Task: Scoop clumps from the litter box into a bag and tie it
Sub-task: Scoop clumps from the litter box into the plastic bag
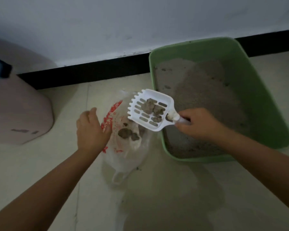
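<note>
A green litter box [265,104] full of grey litter stands on the floor at the right. My right hand [200,124] grips the handle of a white slotted scoop [140,99] that carries several grey clumps [153,108]. The scoop hangs over the box's left rim and the mouth of a clear plastic bag [123,154] with red print. More clumps [128,134] lie inside the bag. My left hand [91,129] holds the bag's left edge; its fingertips are hidden behind the hand.
A pale pink container [18,114] stands on the floor at the left, close to the wall. A black baseboard [90,70] runs along the wall behind the box and bag. Scattered litter dust greys the tiles [173,197] in front.
</note>
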A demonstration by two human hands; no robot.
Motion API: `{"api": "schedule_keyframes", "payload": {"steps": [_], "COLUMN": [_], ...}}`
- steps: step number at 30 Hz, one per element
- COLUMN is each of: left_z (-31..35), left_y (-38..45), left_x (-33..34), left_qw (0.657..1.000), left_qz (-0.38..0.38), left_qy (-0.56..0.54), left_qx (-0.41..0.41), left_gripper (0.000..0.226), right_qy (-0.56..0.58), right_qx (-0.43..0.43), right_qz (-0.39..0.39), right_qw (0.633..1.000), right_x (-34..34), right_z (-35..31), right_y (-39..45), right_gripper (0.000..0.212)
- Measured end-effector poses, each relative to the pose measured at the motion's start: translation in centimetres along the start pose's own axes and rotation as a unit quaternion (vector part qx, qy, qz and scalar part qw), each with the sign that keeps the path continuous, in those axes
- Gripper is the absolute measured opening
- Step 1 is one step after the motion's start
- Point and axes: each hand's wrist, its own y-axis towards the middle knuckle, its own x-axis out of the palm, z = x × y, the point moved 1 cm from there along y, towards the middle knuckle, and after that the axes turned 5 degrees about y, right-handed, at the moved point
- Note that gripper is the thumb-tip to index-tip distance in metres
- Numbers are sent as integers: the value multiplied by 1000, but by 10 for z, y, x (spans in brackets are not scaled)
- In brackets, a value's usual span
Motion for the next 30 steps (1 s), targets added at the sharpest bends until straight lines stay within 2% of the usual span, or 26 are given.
{"api": "schedule_keyframes", "payload": {"steps": [2,3,5,8,10,11,14,15,17,18,20,22,25,27,29,30], "left_z": [-7,-8,-11,-11,-8,-8,-6,-5,-2,1,7,14,40,65,89,98], "left_y": [0,0,3,5,5,5,5,5,5,5,2,-2,-6,-8,-11,-12], "left_x": [3,4,5,7,9,10,11,10,8,6,2,0,2,11,23,30], "left_qw": [989,981,964,949,959,963,967,970,971,971,977,990,977,946,908,894], "left_qz": [-106,-121,-98,-79,-74,-70,-53,-48,-39,-38,-30,27,113,117,97,83], "left_qy": [-89,-132,-212,-260,-240,-235,-227,-221,-219,-219,-196,-139,-96,-100,-99,-91], "left_qx": [-60,-76,-127,-157,-128,-115,-99,-93,-86,-87,-80,-27,154,286,395,430], "left_gripper": [40,34,31,29,30,31,29,26,18,16,33,48,42,33,33,32], "right_qy": [-46,-82,-155,-249,-322,-365,-337,-338,-344,-332,-293,-219,-177,-207,-299,-331], "right_qx": [-15,-28,-57,-59,-121,-157,-174,-172,-162,-154,-130,-110,-86,23,162,215], "right_qz": [-30,-38,-39,-70,-28,21,102,105,108,111,117,124,185,134,66,43], "right_qw": [998,995,986,964,939,917,919,919,919,924,940,962,963,969,938,918], "right_x": [16,23,34,45,52,55,54,54,49,45,30,10,-27,-54,-82,-95], "right_z": [-14,-21,-35,-46,-52,-50,-42,-39,-35,-32,-22,-12,2,24,47,53], "right_y": [4,6,7,8,3,1,0,-1,-1,0,0,-7,-29,-37,-44,-48], "right_gripper": [33,31,15,28,25,19,13,16,8,15,17,4,38,39,33,43]}}
